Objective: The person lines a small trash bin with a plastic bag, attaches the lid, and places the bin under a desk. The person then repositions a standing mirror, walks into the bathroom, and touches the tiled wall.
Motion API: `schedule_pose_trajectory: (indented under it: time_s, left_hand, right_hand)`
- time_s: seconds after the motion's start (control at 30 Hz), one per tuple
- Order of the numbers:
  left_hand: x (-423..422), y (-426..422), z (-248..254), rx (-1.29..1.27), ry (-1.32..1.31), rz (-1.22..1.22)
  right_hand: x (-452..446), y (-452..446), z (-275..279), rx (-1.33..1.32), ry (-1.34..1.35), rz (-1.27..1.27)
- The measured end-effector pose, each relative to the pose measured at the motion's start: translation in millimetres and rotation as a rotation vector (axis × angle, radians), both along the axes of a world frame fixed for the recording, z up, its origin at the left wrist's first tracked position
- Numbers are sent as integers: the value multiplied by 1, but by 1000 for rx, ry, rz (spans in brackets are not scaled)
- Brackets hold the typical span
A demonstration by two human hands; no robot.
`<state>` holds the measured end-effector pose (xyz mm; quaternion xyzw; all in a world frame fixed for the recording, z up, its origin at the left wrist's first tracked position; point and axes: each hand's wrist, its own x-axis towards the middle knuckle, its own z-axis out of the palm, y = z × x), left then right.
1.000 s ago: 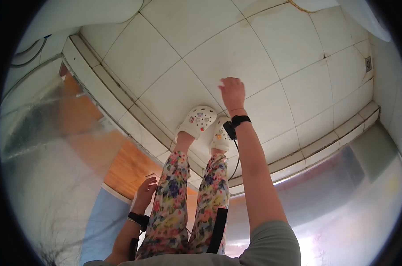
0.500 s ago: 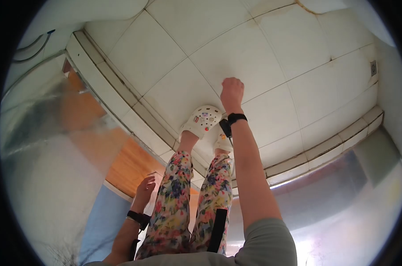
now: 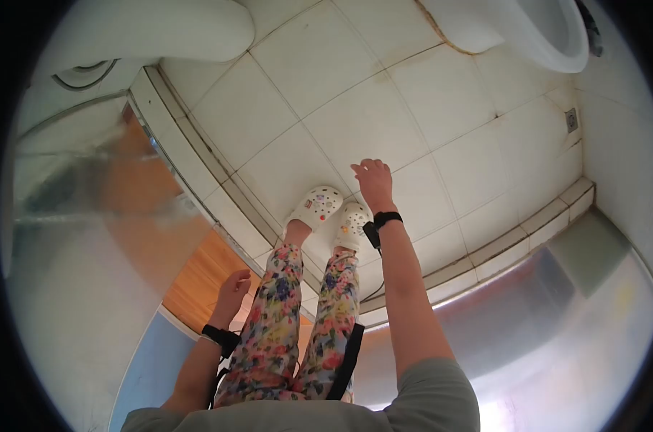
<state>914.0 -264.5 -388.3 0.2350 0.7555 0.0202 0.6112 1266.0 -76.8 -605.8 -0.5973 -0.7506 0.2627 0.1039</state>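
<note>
My right hand (image 3: 375,181) is stretched forward above the tiled floor (image 3: 420,216), palm down. Its thumb sticks out to the left and the fingers bend loosely, with nothing in them. Beside my left thigh hangs my left hand (image 3: 234,289), fingers slightly curled and apart, also holding nothing visible. Black bands with small boxes are strapped to both wrists. On my feet are a left white clog (image 3: 316,205) and a right white clog (image 3: 352,225), both dotted with charms. Floral trousers (image 3: 276,309) cover my legs.
Raised tiled sills (image 3: 211,176) run along the left and lower right (image 3: 506,241), beside shiny translucent panels (image 3: 89,288). A white toilet (image 3: 550,43) stands at the upper right, a rounded white fixture (image 3: 197,29) at the upper left. A floor drain (image 3: 571,120) lies near the right wall.
My right hand has drawn back toward me and loosened from a closed shape. The view has shifted, bringing more of the toilet and the right clog into sight.
</note>
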Motion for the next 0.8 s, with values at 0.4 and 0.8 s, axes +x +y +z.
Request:
schedule_pose_trajectory:
  time_s: [0.4, 0.8]
  left_hand:
    - [-34, -78, -35, -220, 47, 88]
    - [-18, -67, -30, -160, 2, 127]
  right_hand:
    - [-54, -16, -133, 73, 62, 80]
    - [-26, -40, -81, 54, -60, -108]
